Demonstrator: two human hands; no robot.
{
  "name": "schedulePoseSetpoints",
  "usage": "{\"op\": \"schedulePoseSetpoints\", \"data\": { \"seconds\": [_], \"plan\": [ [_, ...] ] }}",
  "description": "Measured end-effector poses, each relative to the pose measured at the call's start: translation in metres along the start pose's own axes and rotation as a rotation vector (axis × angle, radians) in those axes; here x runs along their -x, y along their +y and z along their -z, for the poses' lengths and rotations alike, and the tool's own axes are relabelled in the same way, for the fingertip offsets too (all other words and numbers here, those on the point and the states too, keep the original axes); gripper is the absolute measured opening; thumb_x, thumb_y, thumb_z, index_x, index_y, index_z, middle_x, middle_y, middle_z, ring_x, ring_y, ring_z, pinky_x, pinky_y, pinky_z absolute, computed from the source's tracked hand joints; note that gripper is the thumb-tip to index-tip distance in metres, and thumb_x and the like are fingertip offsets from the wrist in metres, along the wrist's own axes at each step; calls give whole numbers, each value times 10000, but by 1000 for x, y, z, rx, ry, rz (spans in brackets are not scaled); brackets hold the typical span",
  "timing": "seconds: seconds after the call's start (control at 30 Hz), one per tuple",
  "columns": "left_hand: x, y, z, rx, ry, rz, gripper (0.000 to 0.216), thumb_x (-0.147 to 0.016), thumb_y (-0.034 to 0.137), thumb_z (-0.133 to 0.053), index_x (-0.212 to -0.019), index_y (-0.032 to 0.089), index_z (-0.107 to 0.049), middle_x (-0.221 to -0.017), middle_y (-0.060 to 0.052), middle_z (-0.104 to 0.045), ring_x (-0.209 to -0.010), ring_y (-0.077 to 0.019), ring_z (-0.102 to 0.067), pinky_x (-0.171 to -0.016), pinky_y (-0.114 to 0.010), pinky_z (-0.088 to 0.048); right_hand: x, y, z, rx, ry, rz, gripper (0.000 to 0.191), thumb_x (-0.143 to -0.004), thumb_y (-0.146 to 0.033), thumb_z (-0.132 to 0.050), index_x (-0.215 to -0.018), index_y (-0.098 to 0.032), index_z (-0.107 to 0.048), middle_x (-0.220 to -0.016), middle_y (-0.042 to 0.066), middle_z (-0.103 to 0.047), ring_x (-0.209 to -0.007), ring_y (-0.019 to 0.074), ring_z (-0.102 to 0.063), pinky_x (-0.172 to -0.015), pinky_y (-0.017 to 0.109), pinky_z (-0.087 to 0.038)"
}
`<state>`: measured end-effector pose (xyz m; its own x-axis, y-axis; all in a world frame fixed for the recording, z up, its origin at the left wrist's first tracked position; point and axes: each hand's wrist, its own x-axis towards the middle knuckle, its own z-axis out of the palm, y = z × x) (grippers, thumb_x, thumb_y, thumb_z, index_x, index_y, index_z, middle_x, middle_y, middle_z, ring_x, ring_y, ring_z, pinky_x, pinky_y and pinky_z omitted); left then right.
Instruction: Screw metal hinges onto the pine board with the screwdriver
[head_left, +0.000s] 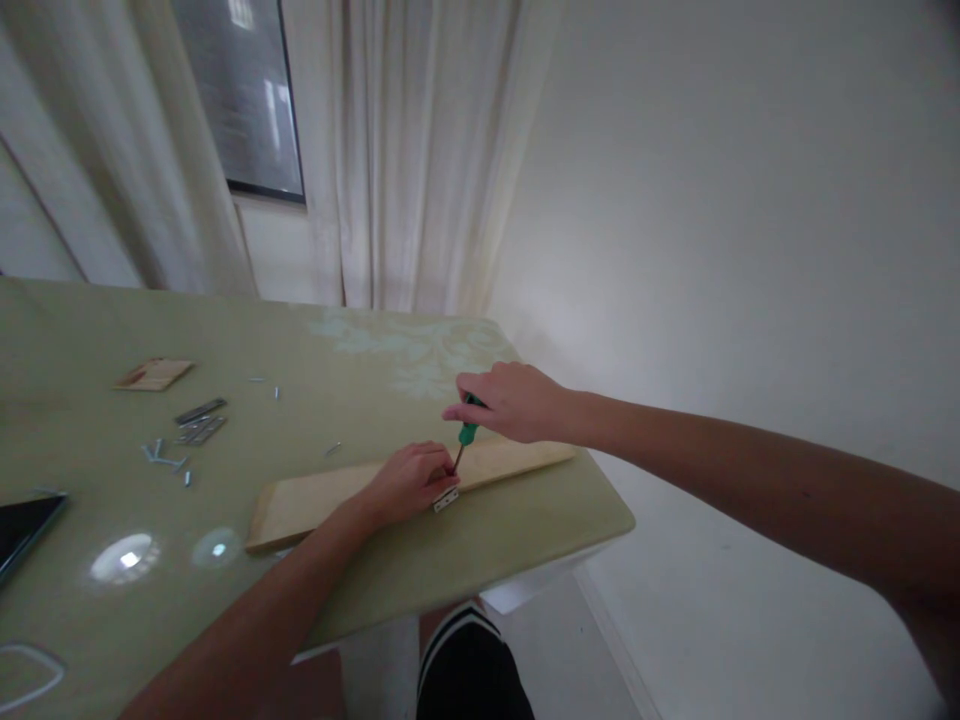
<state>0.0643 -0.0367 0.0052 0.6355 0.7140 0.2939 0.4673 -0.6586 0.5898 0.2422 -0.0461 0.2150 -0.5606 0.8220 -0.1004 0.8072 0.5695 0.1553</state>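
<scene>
A pale wooden board (315, 498) lies along the table's front edge, running left to right. A small metal hinge (446, 500) sits at the board's near edge, one leaf jutting out. My left hand (409, 482) rests on the board, its fingers and thumb closed at the hinge; they partly cover it. My right hand (517, 400) grips the green handle of a screwdriver (468, 432) from above. The screwdriver is tilted, with its tip down by my left fingertips at the hinge. Any screw under the tip is hidden.
On the table (360, 380) to the left lie several metal hinges (201, 428), scattered screws (161, 455) and a small wood piece (155, 374). A dark flat device (26, 530) and a white cable (52, 665) are at the far left. A wall (712, 250) stands right.
</scene>
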Motion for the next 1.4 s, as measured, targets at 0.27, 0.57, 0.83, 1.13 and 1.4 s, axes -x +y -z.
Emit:
{"op": "schedulePoseSetpoints", "data": {
  "seconds": [0.27,0.57,0.83,1.13,1.4],
  "plan": [
    [-3,-10,-1,141,104,124,171,-945,360,-623,-930,215,-711,-914,-37,-752,-846,-187,-670,-781,-297,-489,0,6,1,-42,153,4,306,-1041,-495,-517,-1084,-238,-677,-871,53,-756,-710,184,-607,-611,288,-273],
    [-5,-13,2,221,120,176,243,-937,393,-619,-915,191,-752,-824,-37,-766,-738,-180,-659,-691,-286,-489,2,37,-32,-443,521,-124,135,-898,-327,-639,-956,-213,-683,-725,-11,-689,-622,132,-548,-623,258,-349],
    [-4,-12,4,203,114,130,193,-958,339,-620,-947,202,-755,-926,-50,-759,-862,-186,-680,-803,-294,-513,-21,56,-140,-1688,973,-605,413,-799,-580,-699,-866,-173,-687,-689,34,-717,-486,98,-482,-459,235,-288],
    [1,-18,0,6,93,112,175,-1025,327,-584,-1010,226,-726,-981,-43,-773,-924,-193,-699,-850,-308,-525,-56,18,-208,-1847,860,-572,462,-807,-641,-660,-871,-184,-669,-715,39,-733,-469,95,-496,-430,222,-326],
    [5,-13,1,-268,108,4,287,-1066,405,-514,-973,220,-714,-899,-61,-770,-829,-201,-682,-829,-345,-507,-50,18,-216,-1723,843,-478,430,-906,-593,-608,-966,-179,-708,-693,5,-688,-487,95,-463,-439,229,-327]
  ]
}}
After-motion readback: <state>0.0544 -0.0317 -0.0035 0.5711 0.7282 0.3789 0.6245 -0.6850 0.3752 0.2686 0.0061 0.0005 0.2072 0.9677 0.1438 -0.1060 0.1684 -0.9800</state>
